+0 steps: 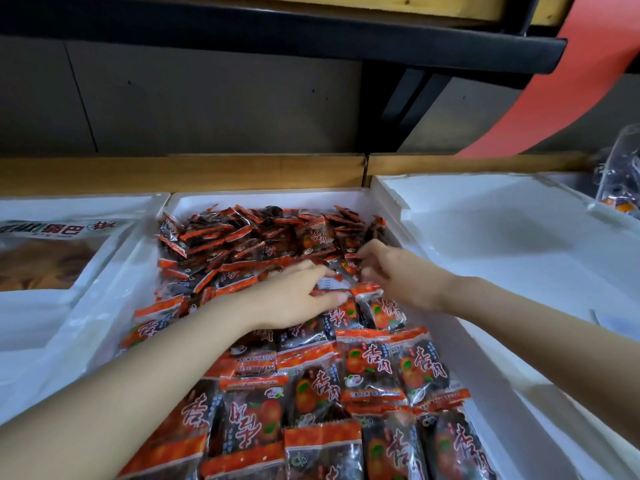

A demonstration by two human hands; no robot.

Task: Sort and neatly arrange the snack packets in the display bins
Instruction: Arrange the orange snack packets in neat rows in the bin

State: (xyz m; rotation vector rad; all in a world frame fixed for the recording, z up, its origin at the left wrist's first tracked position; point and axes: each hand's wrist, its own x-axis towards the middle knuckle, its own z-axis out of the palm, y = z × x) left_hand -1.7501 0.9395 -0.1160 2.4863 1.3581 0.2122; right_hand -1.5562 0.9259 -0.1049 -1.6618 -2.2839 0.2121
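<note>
- One packet [341,273] sat between the two hands in mid-bin, right where the tidy part met the jumble. It was blurred, and its long axis seemed to run across the bin, from one hand to the other.
- The left hand [291,299] reached in from the near left, fingers mostly straight over the packets. Its thumb and forefinger appeared to pinch the packet's left end.
- The right hand [394,271] came in from the right with fingers curled, pinching the packet's right end. Both hands were touching it, so neither was the nearer.
- Just nearer the person lay the rows [367,365], packets flat and overlapping with their long axes running near to far. By my reading, the held packet would need turning to that line and laying down at the rows' far edge, just under the hands.
- Beyond the hands lay the heap [242,237], loose packets tipped every way and filling the far half, so a good share of the sorting looked undone.
- All of this lay in the middle white bin [270,199].
- The left bin [41,323] held a large flat bag [52,251] with a printed label.
- The right bin [502,237] showed bare white floor, and a clear bag [620,174] lay beyond its far corner.
- A dark shelf [311,36] ran overhead, and a red strip [554,91] hung slantwise at upper right.
</note>
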